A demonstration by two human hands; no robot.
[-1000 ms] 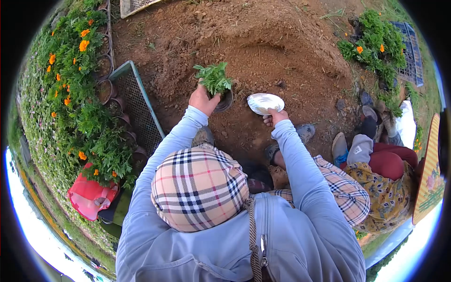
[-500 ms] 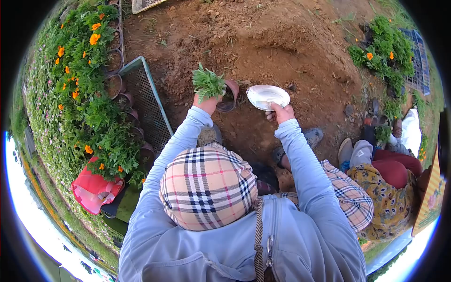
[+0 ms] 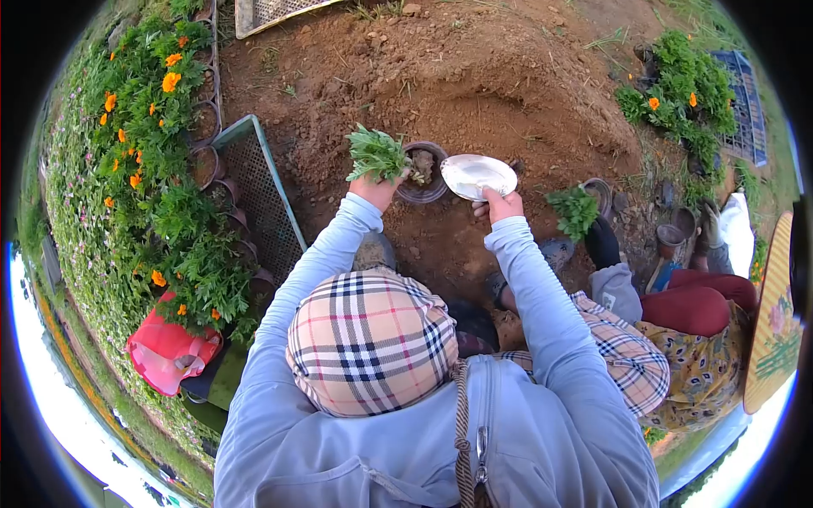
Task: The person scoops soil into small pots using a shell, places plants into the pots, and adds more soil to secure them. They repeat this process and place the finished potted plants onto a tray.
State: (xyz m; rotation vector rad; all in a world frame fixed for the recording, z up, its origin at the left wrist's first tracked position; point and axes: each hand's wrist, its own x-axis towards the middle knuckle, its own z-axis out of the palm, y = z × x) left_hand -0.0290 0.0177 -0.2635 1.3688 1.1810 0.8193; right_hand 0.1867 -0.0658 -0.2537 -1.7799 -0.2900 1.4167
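Note:
My left hand (image 3: 378, 190) is closed around a leafy green seedling (image 3: 377, 154). Its pale, soil-caked root clump (image 3: 421, 167) lies in the mouth of a round plastic pot (image 3: 424, 196). The fingertips reach the pot's left rim, partly hidden by leaves and roots. Gripped at its near edge by my right hand (image 3: 503, 206), a shallow silvery-white dish (image 3: 477, 172) tilts beside the pot's right rim. Little or no soil shows on the dish. Loose brown soil (image 3: 500, 102) is heaped just beyond.
To the left stand a green-edged crate (image 3: 264, 161) and rows of potted marigolds (image 3: 169, 199). A co-worker in a floral top (image 3: 690, 385) sits at the right, with a seedling (image 3: 573, 212) near another pot (image 3: 598, 193). A blue crate (image 3: 745, 110) lies far right; a pale crate (image 3: 275, 10) lies ahead.
The pot has turned more upright, and the root clump now shows in its mouth. The dish has shifted slightly left, nearer the pot. The co-worker's seedling has come out beside a pot.

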